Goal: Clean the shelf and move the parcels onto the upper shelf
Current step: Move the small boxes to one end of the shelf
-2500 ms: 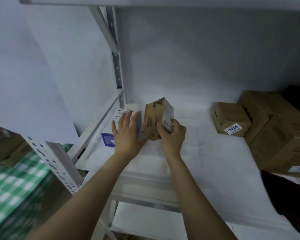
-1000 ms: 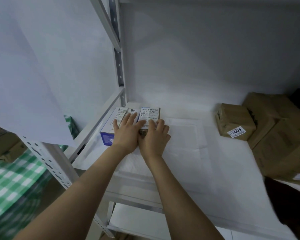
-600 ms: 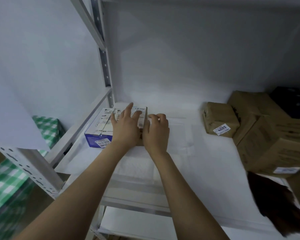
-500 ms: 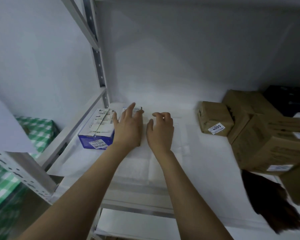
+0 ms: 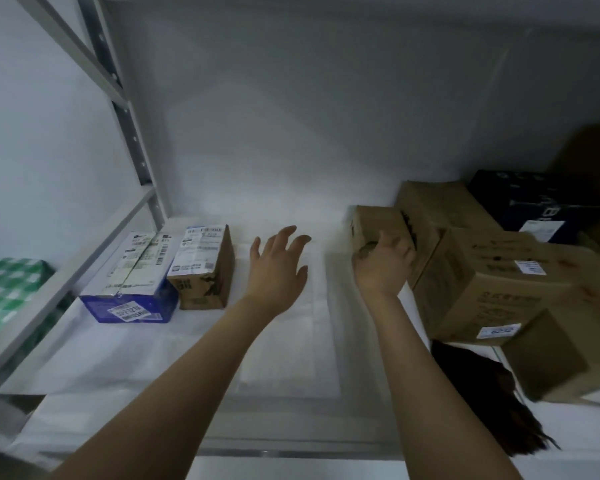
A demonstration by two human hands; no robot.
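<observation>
- Blue box [image 5: 132,278]: lay at the left end of the shelf [image 5: 291,358]; labelled brown box [image 5: 205,268] touching its right side
- Left hand [image 5: 278,268]: over mid-shelf; fingers spread wide, holding nothing
- Right hand [image 5: 381,268]: fingers curled round a small brown parcel [image 5: 378,223]; parcel sat on the shelf against the cartons [image 5: 492,285]
- Cartons: piled at the right end; dark box [image 5: 534,206] behind; dark brush [image 5: 482,386] in front

Grn-white checked cloth [image 5: 9,289], far L edge.

Dim cool light, brightest mid-shelf, blurred right edge, wide-angle bowing
</observation>
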